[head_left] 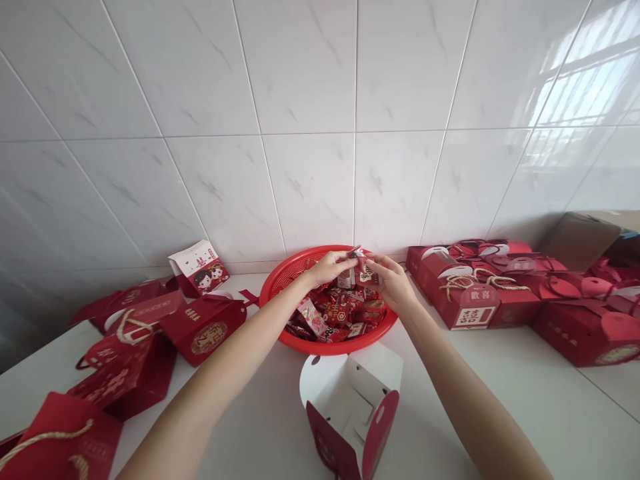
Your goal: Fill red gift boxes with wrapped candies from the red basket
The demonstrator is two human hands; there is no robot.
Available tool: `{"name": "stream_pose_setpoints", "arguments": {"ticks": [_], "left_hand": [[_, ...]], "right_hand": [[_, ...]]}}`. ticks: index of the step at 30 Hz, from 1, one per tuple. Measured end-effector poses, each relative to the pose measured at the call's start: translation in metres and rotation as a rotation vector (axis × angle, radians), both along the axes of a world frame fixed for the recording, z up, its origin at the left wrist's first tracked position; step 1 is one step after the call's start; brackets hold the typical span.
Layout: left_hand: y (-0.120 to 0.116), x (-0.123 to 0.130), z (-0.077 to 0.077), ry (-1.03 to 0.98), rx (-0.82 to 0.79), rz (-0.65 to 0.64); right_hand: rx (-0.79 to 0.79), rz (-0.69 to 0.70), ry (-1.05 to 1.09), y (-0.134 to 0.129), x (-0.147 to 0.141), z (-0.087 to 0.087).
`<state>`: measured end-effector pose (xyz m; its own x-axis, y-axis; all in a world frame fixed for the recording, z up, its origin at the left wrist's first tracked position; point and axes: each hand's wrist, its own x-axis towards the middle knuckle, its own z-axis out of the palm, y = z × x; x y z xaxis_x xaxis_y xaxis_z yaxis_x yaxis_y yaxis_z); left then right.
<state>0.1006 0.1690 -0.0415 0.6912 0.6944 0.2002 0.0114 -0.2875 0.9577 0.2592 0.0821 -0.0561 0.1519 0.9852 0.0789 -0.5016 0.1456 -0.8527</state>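
Over a red plastic basket (327, 348) filled with red-wrapped sweets (337, 310), both my hands are close together. My left hand (330, 268) has its fingers closed in a pinch at a small wrapped candy (358, 254). Between the thumb and fingers of my right hand (394, 283) is a red candy packet (367, 272) with dark lettering. The two packets meet or overlap, and I cannot tell whether they are separate. In front of the basket stands an open red gift box (345, 400), white inside, its flaps raised; no sweets show in it.
Several red gift boxes (207, 327) with rope or ribbon handles stand at left, beside a white-and-red box (200, 270) with cartoon figures. More red boxes (470, 300) crowd the right side. A brown carton (580, 240) is at far right. A tiled wall (310, 193) rises behind the basket.
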Motion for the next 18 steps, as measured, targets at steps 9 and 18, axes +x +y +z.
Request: {"name": "stream_pose_setpoints", "arguments": {"ticks": [9, 18], "left_hand": [[0.017, -0.008, -0.01, 0.41, 0.077, 0.12], [-0.009, 0.01, -0.016, 0.935, 0.506, -0.196]], "right_hand": [[0.039, -0.213, 0.13, 0.002, 0.002, 0.0], [0.016, -0.192, 0.12, -0.001, 0.0, 0.004]]}}
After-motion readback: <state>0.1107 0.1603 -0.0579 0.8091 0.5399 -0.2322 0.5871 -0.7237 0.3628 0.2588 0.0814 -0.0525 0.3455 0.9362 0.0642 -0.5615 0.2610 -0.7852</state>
